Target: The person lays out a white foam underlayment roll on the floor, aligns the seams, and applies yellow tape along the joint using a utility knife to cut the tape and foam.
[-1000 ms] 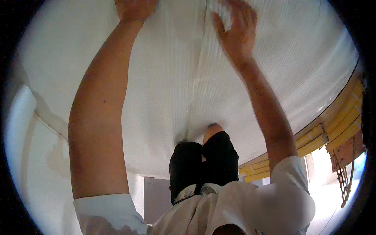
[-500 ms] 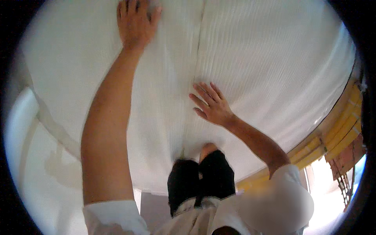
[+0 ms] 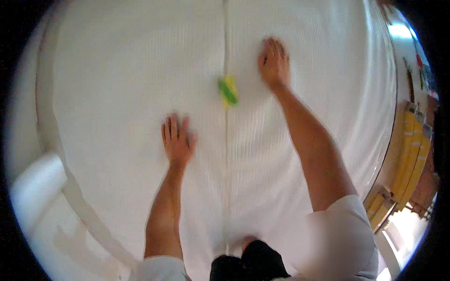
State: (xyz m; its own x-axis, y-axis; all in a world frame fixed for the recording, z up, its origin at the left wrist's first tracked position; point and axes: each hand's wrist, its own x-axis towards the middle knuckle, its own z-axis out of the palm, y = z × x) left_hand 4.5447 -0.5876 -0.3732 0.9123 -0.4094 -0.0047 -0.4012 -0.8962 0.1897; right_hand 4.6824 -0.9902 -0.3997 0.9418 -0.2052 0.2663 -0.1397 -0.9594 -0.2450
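Observation:
A broad white ribbed sheet point(image 3: 117, 93) spreads out in front of me, with a thin seam running lengthwise down its middle. My left hand point(image 3: 178, 143) rests on it left of the seam, fingers spread and holding nothing. Farther off, right of the seam, my right hand point(image 3: 275, 65) presses on the sheet, its slightly blurred fingers stretched out. Between the hands, across the seam, is a small green-and-yellow object point(image 3: 228, 92), too smeared to tell its kind.
At the left edge stands a white roll-like shape point(image 3: 42, 187). Yellow strips or bundles point(image 3: 408, 154) are stacked along the right, beyond the sheet's edge. My knees in dark shorts point(image 3: 262, 260) are at the near end of the sheet.
My right hand has gone farther forward, while the left is now nearer to me. The green-and-yellow object has come into view, and the whole view has shifted.

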